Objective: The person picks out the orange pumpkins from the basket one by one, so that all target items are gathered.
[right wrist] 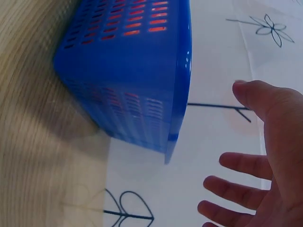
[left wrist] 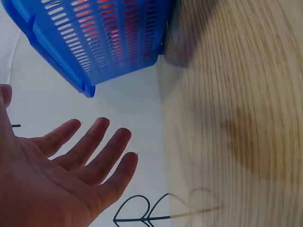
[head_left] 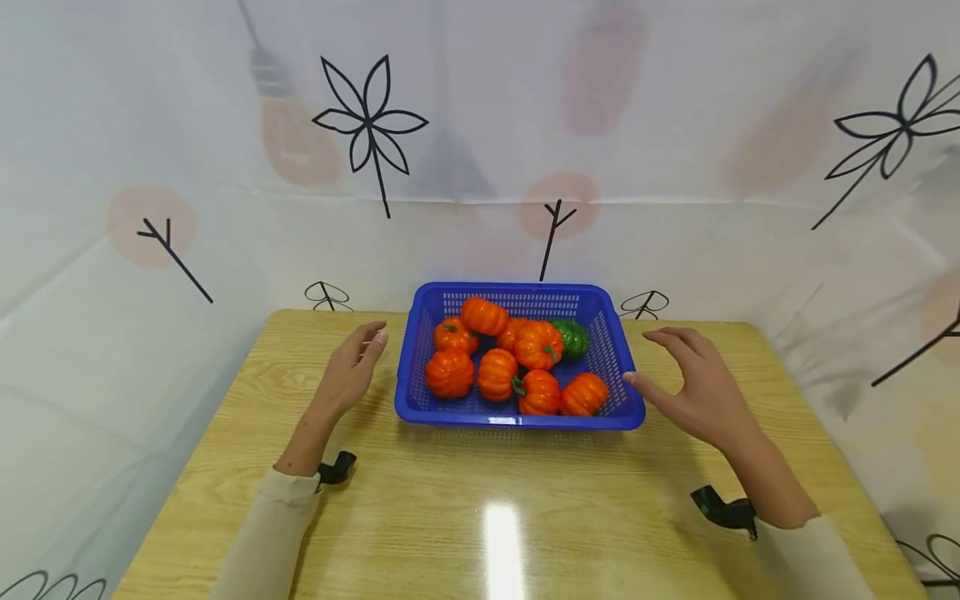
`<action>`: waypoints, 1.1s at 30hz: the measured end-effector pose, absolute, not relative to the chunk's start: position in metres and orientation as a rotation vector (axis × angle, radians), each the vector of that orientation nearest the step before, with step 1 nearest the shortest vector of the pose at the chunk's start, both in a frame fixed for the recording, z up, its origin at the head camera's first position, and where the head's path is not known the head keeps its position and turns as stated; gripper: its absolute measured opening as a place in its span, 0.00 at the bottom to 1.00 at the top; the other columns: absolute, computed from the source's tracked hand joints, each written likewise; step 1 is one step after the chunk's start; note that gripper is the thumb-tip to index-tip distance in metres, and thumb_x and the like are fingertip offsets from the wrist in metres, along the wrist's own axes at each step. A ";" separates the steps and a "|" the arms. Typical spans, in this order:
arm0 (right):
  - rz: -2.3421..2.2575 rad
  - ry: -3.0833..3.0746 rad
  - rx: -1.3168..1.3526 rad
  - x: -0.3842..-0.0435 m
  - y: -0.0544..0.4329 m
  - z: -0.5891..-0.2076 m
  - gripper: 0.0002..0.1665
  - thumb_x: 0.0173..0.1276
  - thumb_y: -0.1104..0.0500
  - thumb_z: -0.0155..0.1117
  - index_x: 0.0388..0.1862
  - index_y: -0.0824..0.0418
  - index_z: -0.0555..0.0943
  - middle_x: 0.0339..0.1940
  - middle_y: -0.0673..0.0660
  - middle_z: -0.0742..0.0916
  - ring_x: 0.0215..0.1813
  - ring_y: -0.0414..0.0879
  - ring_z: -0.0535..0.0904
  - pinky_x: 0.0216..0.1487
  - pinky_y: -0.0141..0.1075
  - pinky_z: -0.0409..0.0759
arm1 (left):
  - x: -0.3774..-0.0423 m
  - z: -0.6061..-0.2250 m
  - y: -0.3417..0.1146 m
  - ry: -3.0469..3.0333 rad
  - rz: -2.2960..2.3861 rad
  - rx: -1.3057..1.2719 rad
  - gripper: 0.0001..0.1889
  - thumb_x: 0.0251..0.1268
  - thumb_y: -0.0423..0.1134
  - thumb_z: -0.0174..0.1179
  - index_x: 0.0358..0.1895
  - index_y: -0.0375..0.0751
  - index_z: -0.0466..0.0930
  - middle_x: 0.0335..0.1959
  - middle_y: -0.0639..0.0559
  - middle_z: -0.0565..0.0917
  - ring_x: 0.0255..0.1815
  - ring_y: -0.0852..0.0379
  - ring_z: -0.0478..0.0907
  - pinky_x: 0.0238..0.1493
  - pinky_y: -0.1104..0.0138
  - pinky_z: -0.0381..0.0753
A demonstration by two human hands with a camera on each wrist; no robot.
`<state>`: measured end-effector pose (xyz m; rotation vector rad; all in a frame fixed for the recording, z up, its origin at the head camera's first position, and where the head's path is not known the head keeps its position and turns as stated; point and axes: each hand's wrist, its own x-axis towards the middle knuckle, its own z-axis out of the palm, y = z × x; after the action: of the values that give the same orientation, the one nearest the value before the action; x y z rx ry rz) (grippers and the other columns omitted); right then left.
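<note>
A blue plastic basket [head_left: 517,422] with slotted walls stands at the back middle of the table. Inside lie several small orange pumpkins [head_left: 450,372] and one green pumpkin-like piece [head_left: 572,338], partly covered by an orange one. My left hand [head_left: 352,367] hovers just left of the basket, fingers spread and apart from its wall, as the left wrist view confirms. On the other side my right hand [head_left: 697,387] has its thumb near the right rim, fingers relaxed and holding nothing. In the right wrist view a gap shows between that hand and the basket [right wrist: 123,71].
The basket rests on a light wood-grain table [head_left: 420,508] with a glare spot near its front. Behind and beside it hangs a white cloth [head_left: 480,150] printed with flowers and twigs. A black wrist camera [head_left: 726,510] sits at the right cuff, another [head_left: 337,468] at the left.
</note>
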<state>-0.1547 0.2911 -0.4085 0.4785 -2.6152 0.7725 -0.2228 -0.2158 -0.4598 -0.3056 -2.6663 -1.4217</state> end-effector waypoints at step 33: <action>0.496 -2.857 0.984 -0.182 0.246 -0.402 0.32 0.68 0.46 0.79 0.63 0.64 0.83 0.62 0.61 0.85 0.63 0.61 0.81 0.66 0.60 0.79 | -0.241 -0.480 -0.184 -2.561 -1.992 -0.412 0.25 0.89 0.45 0.44 0.79 0.38 0.64 0.69 0.36 0.76 0.64 0.39 0.79 0.63 0.49 0.82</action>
<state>-0.1816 0.2458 -0.4018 0.9837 -2.8569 0.4962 -0.2408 -0.1838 -0.4802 -0.4124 -2.5610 -1.9918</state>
